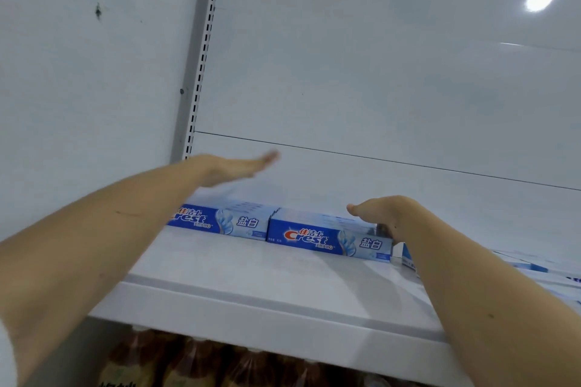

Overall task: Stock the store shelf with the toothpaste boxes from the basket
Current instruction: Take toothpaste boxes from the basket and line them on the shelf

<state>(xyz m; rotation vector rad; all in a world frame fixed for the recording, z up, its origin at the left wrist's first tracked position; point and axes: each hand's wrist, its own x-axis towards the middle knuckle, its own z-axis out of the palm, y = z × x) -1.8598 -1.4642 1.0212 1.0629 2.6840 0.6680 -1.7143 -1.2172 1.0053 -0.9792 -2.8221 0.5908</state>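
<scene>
**Two hands over toothpaste boxes on a shelf**

Left hand (229,168) raised flat above the left toothpaste box (220,219), fingers straight, holding nothing. Right hand (385,217) curled over the right end of the right toothpaste box (330,237), grip closed on it. Both boxes end to end on the white shelf (251,273); more boxes (534,267) far right.

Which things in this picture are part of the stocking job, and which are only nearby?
Part of the job:
left toothpaste box
right toothpaste box
white shelf
left hand
right hand

Only nearby:
brown packages on the lower shelf
slotted upright
</scene>
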